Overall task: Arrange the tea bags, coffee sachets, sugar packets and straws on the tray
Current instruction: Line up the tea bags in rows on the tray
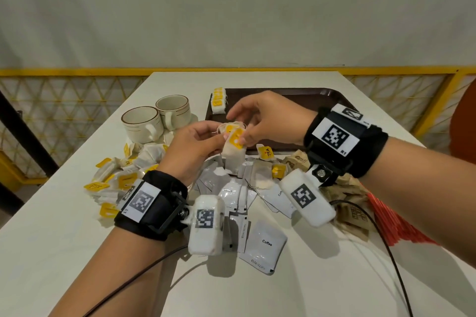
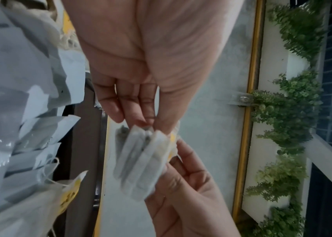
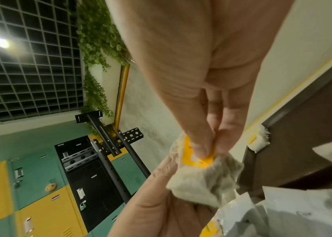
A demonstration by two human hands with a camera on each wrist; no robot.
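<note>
Both hands hold a small stack of white tea bags (image 1: 233,154) with yellow tags above the table, just in front of the dark brown tray (image 1: 296,95). My left hand (image 1: 223,139) grips the stack (image 2: 140,162) from the left. My right hand (image 1: 242,136) pinches the top yellow tag (image 3: 199,158) between thumb and fingers. A row of tea bags (image 1: 218,101) lies in the tray's far left corner. Loose tea bags (image 1: 121,175) are piled at the left, white coffee sachets (image 1: 265,244) in the middle, brown sugar packets (image 1: 353,203) and red straws (image 1: 386,219) at the right.
Two cream cups (image 1: 144,123) (image 1: 175,110) stand left of the tray. Black cables (image 1: 386,247) run from both wrist cameras across the near table. A yellow lattice railing (image 1: 412,100) runs behind the table.
</note>
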